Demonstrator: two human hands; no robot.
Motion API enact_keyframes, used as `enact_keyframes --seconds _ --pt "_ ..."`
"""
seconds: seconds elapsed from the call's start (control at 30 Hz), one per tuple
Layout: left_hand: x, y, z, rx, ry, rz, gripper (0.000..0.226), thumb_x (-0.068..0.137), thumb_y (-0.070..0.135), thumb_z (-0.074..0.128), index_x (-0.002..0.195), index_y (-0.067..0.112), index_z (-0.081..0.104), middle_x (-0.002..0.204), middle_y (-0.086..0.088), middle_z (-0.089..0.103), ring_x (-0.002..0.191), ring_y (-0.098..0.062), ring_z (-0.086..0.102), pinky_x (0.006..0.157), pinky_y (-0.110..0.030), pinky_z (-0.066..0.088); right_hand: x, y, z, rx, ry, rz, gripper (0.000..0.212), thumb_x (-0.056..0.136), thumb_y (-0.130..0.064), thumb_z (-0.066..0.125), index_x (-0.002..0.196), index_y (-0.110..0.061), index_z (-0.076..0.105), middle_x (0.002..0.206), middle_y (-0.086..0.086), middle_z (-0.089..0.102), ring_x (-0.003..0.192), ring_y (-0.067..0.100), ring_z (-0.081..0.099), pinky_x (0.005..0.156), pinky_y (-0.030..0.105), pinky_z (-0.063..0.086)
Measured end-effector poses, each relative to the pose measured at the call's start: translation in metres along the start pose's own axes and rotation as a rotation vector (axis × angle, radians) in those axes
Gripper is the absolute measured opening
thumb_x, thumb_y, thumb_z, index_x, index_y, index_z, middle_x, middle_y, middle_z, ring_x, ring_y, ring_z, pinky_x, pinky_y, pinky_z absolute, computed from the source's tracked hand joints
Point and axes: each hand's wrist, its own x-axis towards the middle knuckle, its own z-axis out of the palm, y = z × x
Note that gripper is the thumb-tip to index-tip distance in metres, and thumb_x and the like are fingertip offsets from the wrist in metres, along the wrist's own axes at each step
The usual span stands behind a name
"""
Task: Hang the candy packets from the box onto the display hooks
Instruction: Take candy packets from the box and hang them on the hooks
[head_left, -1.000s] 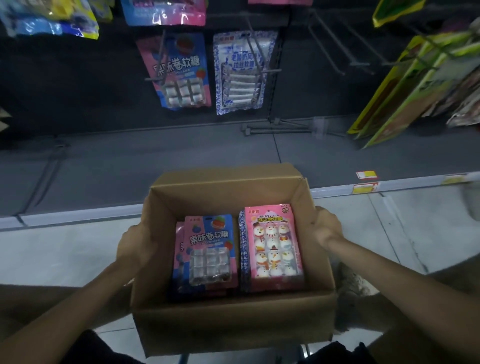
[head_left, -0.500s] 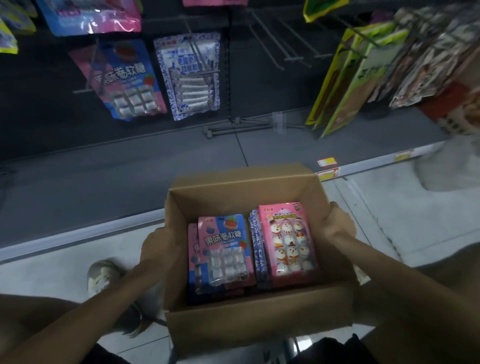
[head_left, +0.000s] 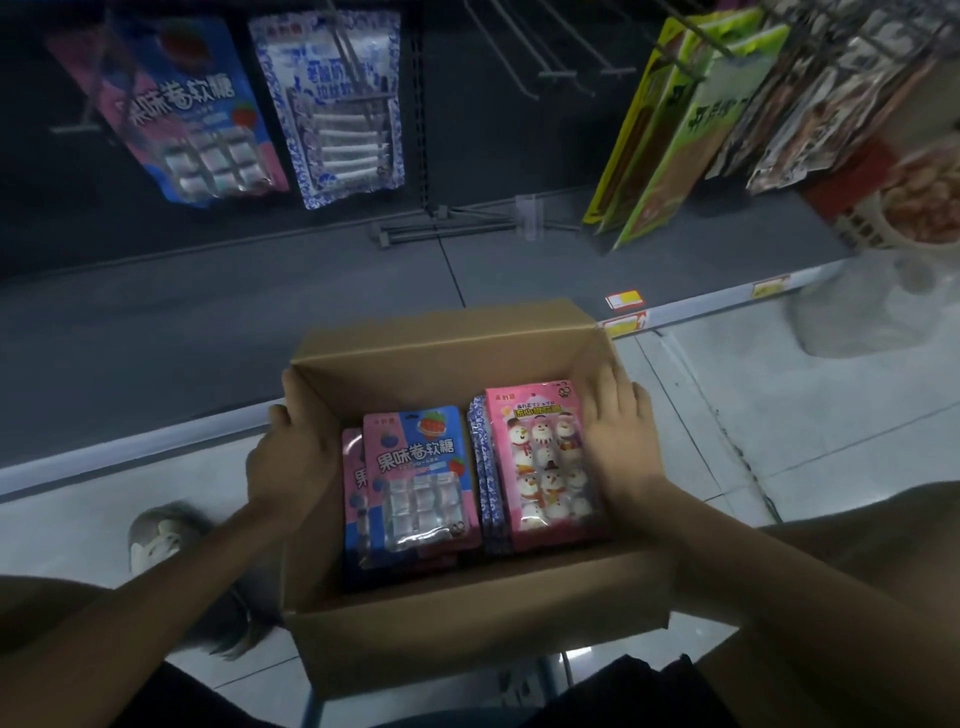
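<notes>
Dim aisle, and plenty is hard to read. The hung goods lose their tops to the frame edge, and there's a white blur (head_left: 857, 322) out at 3 o'clock. The stacks in the box (head_left: 457, 639) hide whatever lies under them.

The left hand (head_left: 291, 457) is clamped over the box's left wall at 9 o'clock with its fingers curled on the rim; which digits sit inside, I can't tell. The right hand (head_left: 618, 444) lies flat with fingers straight against the right wall at 3 o'clock, covering the edge of the snowman packet (head_left: 540, 467).

That packet is pink, with snowmen in rows of three. At the box's left lies a blue-pink packet (head_left: 421, 483) with a strawberry and white cubes behind a clear window. A second like it peeks out beneath. Between the two stacks show the edges of patterned packets (head_left: 479, 467), count unclear.

On the display, two hang at 11 o'clock: a hung strawberry packet (head_left: 192, 114) and a hung patterned packet (head_left: 332, 104). There are bare hooks (head_left: 550, 57) at 12 and yellow-green packs (head_left: 670, 145) at 1. One shoe (head_left: 156, 535) sits at 8.
</notes>
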Motion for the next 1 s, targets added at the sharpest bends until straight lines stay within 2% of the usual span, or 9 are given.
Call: enact_keyframes --seconds 0.1,0.23,0.33,0.53,0.6,0.7,0.8,0.9,1.0 --pt "0.001 -0.002 0.003 0.019 0.002 0.013 0.088 0.1 0.031 0.058 0.165 0.012 0.001 0.11 -0.022 0.056 0.064 -0.034 0.053 0.057 -0.041 0.038 0.0 -0.019 0.001 -0.061 -0.149 -0.336 0.089 0.089 -0.035 0.076 0.161 -0.009 0.031 0.168 0.026 0.02 0.157 0.046 0.015 0.128 0.062 0.007" --pt "0.003 -0.006 0.005 0.03 -0.016 0.019 0.091 0.099 0.036 0.059 0.165 0.014 -0.001 0.111 -0.02 0.056 0.062 -0.03 0.051 0.056 -0.039 0.039 -0.011 -0.056 0.016 -0.133 -0.294 -0.681 0.065 0.102 -0.007 0.053 0.162 -0.008 0.027 0.172 0.019 0.015 0.158 0.04 0.015 0.127 0.057 0.018" --pt "0.005 -0.008 0.007 0.041 -0.013 0.024 0.093 0.099 0.037 0.061 0.165 0.011 0.001 0.113 -0.021 0.057 0.062 -0.025 0.047 0.054 -0.037 0.038 -0.017 -0.073 0.03 -0.259 -0.31 -0.847 0.065 0.104 -0.012 0.055 0.163 -0.009 0.028 0.174 0.016 0.013 0.159 0.041 0.013 0.123 0.055 0.027" --pt "0.008 -0.013 0.015 0.058 0.007 0.028 0.094 0.099 0.05 0.06 0.165 0.013 0.002 0.118 -0.02 0.06 0.062 -0.024 0.057 0.052 -0.033 0.044 0.0 -0.07 0.025 -0.501 -0.178 -1.104 0.045 0.101 -0.032 0.06 0.144 -0.02 0.062 0.145 0.007 0.059 0.14 0.034 0.049 0.123 0.054 0.033" --pt "0.009 -0.013 0.015 0.063 0.01 0.022 0.094 0.099 0.051 0.06 0.165 0.014 0.004 0.119 -0.019 0.061 0.068 -0.028 0.065 0.054 -0.034 0.049 0.003 -0.069 0.022 -0.512 -0.125 -1.072 0.045 0.095 -0.028 0.067 0.14 -0.021 0.066 0.139 0.005 0.062 0.135 0.032 0.051 0.124 0.054 0.031" --pt "0.006 -0.01 0.01 0.032 0.029 0.027 0.088 0.098 0.043 0.062 0.164 0.013 0.011 0.118 -0.018 0.06 0.075 -0.034 0.068 0.058 -0.039 0.052 0.008 -0.065 0.015 -0.58 -0.16 -0.976 0.04 0.098 -0.017 0.062 0.137 -0.014 0.067 0.146 0.011 0.053 0.142 0.038 0.039 0.128 0.062 0.013" --pt "0.005 -0.005 0.005 -0.021 0.061 0.038 0.084 0.093 0.042 0.063 0.16 0.013 0.021 0.122 -0.018 0.057 0.087 -0.038 0.069 0.06 -0.044 0.056 0.018 -0.057 -0.009 -0.518 -0.186 -0.874 0.036 0.097 -0.025 0.064 0.131 -0.017 0.072 0.149 0.011 0.054 0.146 0.039 0.034 0.128 0.064 0.004" --pt "0.006 -0.002 0.004 -0.009 0.081 0.08 0.08 0.091 0.033 0.068 0.158 0.014 0.027 0.135 -0.018 0.052 0.105 -0.039 0.065 0.069 -0.05 0.061 0.025 -0.044 -0.036 -0.363 -0.127 -0.753 0.037 0.082 -0.025 0.078 0.118 -0.02 0.079 0.141 0.012 0.063 0.141 0.037 0.044 0.126 0.064 0.018" --pt "0.01 0.001 0.003 0.012 0.067 0.111 0.084 0.086 0.022 0.071 0.159 0.014 0.028 0.142 -0.019 0.047 0.112 -0.041 0.061 0.076 -0.052 0.061 0.023 -0.031 -0.056 0.014 -0.038 -0.527 0.036 0.078 -0.013 0.079 0.112 -0.024 0.078 0.12 0.001 0.073 0.12 0.026 0.061 0.112 0.048 0.044"
